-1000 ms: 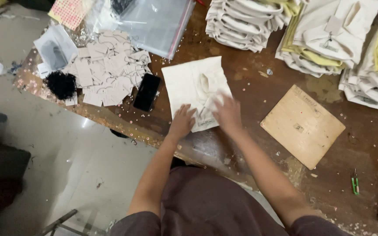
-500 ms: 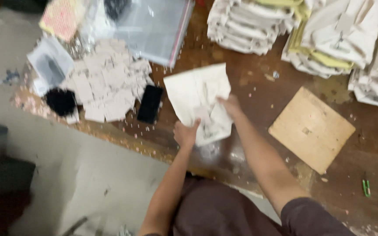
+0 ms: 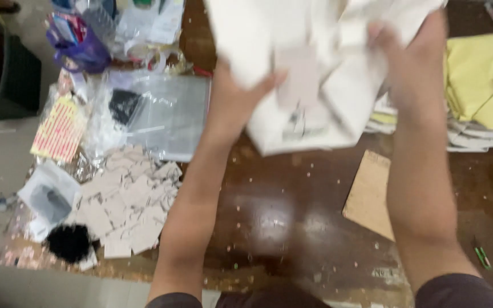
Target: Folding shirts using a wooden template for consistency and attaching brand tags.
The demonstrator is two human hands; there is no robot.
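Both my hands hold a folded white cloth piece (image 3: 292, 74) lifted well above the brown wooden table (image 3: 281, 228), near the top of the view. My left hand (image 3: 238, 94) grips its left side, thumb across the front. My right hand (image 3: 409, 54) grips its upper right part. The cloth is blurred with motion; a pale tag and dark print show on its lower front. Both forearms reach up from the bottom of the view.
A flat cardboard square (image 3: 369, 194) lies on the table at right. A heap of beige paper tags (image 3: 124, 199) sits at left, beside a black tuft (image 3: 68, 242) and clear plastic bags (image 3: 166, 114). Yellow and white folded cloth (image 3: 483, 85) is stacked at far right.
The white cloth lay flat on the table under both hands; now it is lifted high off the table in both hands. The view has shifted and drawn closer.
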